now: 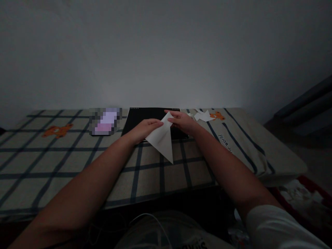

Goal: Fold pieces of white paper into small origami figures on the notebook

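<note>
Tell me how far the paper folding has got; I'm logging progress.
Done: the white paper is already a pointed triangle. In hand: the left hand and right hand pinch its upper edge over the black pad. What folds are left cannot be told. Paper scraps lie beyond.

White paper sheet (162,138), folded into a triangle, long point directed toward 5 o'clock, broad end toward 12 o'clock. Held clear of the checked cloth, upper edge pinched at both corners, tilted with its flat face toward the camera. Lies over the near edge of the black pad.
</note>
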{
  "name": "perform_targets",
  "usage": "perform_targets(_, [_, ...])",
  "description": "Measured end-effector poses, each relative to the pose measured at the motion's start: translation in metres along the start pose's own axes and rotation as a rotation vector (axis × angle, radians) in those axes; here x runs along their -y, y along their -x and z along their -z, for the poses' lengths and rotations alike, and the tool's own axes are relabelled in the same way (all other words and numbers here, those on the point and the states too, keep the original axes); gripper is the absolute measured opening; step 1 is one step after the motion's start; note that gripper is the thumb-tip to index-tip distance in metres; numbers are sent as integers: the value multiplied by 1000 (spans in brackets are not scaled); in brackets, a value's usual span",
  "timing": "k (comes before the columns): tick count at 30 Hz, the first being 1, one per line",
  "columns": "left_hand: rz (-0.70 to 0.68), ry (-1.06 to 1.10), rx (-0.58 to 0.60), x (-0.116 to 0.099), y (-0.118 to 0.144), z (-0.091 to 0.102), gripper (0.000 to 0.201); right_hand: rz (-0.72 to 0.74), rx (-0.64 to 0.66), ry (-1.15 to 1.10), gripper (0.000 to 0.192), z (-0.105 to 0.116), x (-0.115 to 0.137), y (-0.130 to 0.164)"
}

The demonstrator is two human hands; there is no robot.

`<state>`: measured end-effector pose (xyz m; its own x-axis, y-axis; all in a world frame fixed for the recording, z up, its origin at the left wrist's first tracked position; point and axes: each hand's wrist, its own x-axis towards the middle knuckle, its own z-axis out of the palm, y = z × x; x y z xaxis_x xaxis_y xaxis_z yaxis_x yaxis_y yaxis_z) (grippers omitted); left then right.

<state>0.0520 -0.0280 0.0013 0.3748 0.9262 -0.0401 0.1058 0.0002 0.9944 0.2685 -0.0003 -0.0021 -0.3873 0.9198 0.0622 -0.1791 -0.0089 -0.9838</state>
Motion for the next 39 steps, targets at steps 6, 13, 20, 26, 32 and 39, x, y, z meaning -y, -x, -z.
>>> perform_targets(6, [21,-5,-35,4,1,-5,31,-15,-47,1,27,-4,-5,-3])
perform_targets(13, [12,19,-27,5,2,-12,32,-34,-70,89,17,-3,-6,-3])
perform_targets(20, [-17,-10,-111,7,-1,-9,35,-31,-40,124,14,-2,-6,-1])
perform_targets(26, [2,13,-157,9,-2,-12,28,-44,-30,122,7,-2,-3,1])
perform_targets(32, [18,35,-177,10,-3,-14,23,-58,-33,99,6,-3,-4,0])
perform_targets(39, [32,37,-143,9,-2,-15,23,15,-82,172,20,-3,-9,-3])
